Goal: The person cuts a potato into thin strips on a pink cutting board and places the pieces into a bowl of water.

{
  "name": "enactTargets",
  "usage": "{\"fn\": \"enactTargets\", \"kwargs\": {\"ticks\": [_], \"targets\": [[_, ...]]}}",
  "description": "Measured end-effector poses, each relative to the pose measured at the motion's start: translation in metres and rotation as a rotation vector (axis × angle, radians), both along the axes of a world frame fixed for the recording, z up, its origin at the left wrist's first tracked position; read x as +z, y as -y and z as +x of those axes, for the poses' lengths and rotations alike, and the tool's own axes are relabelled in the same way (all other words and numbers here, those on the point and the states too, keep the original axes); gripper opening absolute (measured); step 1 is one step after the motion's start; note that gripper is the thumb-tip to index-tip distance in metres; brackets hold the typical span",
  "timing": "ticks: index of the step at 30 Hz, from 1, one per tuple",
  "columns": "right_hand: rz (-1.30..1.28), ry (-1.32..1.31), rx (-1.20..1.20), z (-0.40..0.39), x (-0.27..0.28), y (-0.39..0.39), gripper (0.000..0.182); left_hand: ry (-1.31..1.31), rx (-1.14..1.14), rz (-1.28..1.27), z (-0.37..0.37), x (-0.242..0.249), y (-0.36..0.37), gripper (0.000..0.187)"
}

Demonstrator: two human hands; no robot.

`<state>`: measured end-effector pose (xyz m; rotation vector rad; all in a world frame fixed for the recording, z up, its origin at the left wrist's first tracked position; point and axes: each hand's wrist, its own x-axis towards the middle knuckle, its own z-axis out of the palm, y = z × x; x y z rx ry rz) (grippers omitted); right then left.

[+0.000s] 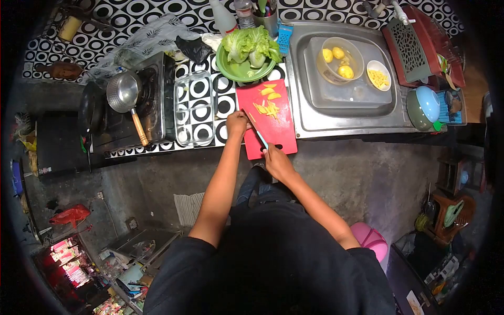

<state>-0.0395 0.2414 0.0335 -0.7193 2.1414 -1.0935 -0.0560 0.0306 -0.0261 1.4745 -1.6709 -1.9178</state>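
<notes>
A red cutting board [281, 131] lies at the counter's front edge, with cut yellow sticks [269, 109] and a few thicker yellow pieces [270, 91] on its upper part. My right hand [278, 161] is closed around the pale blue handle of a knife [261, 139], over the board's lower part. The blade points up and left. My left hand [238, 124] is at the board's left edge, its fingers closed near the blade tip. Whether anything is between those fingers is too small to tell.
Behind the board sits a green bowl [240, 71] of leafy greens. A glass dish [194, 110] and a stove with a pan [123, 93] are left. Right, the sink [310, 123] area holds a bowl of yellow potatoes [338, 53] and a white bowl of sticks [378, 76].
</notes>
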Motion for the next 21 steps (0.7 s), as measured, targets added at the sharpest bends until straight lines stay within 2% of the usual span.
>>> {"fn": "enactTargets", "kwargs": {"ticks": [14, 21], "targets": [[0.112, 0.041, 0.024, -0.006, -0.001, 0.007, 0.032, 0.008, -0.051, -0.009, -0.001, -0.004, 0.002, 0.016], [0.144, 0.065, 0.021, -0.005, -0.003, 0.011, 0.032, 0.12, -0.119, -0.068, -0.003, 0.0, 0.004, 0.017]]}}
